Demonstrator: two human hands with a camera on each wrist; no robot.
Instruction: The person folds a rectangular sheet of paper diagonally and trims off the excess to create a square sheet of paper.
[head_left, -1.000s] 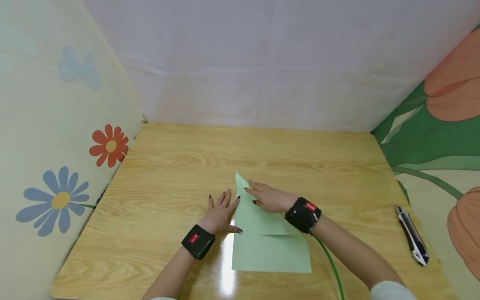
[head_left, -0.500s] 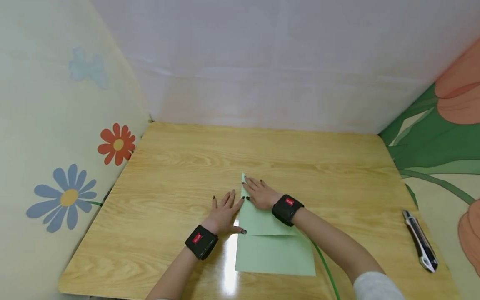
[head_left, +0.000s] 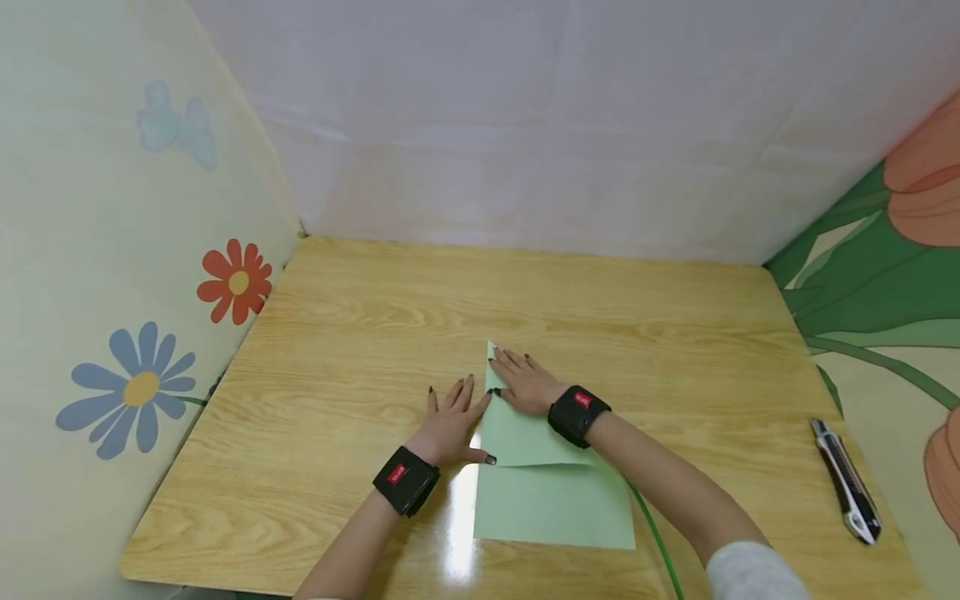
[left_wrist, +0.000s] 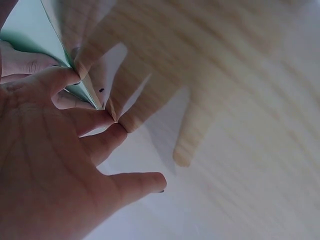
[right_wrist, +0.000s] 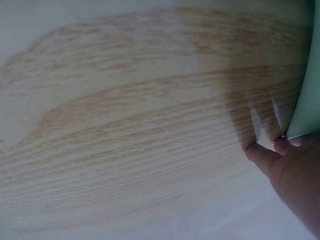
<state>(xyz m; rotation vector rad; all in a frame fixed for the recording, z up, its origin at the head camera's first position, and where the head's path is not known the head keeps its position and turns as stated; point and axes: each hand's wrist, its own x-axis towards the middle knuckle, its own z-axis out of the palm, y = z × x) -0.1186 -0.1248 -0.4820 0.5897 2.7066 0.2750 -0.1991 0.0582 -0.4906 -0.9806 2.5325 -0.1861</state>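
A light green sheet of paper (head_left: 553, 504) lies on the wooden table, its upper part folded over into a pointed flap whose tip is at the far left. My left hand (head_left: 447, 429) is spread at the paper's left edge, with the thumb and index fingertips touching it and the other fingertips on the tabletop. On the folded flap, near its tip, my right hand (head_left: 527, 383) rests with extended fingers. In the left wrist view the left hand (left_wrist: 65, 145) meets the paper's edge (left_wrist: 32, 30). The right wrist view shows part of the right hand (right_wrist: 295, 167) beside the green paper (right_wrist: 310, 100).
A utility knife (head_left: 846, 482) lies near the right edge of the table (head_left: 375, 333). From the right wrist a green cable (head_left: 656, 533) runs down toward the near edge. Cloth walls with printed flowers stand at both sides, and a white curtain (head_left: 525, 125) hangs behind.
My right hand has moved up and left along the flap toward its tip, and the flap lies flatter. My left hand stays at the paper's edge. The camera view has shifted slightly.
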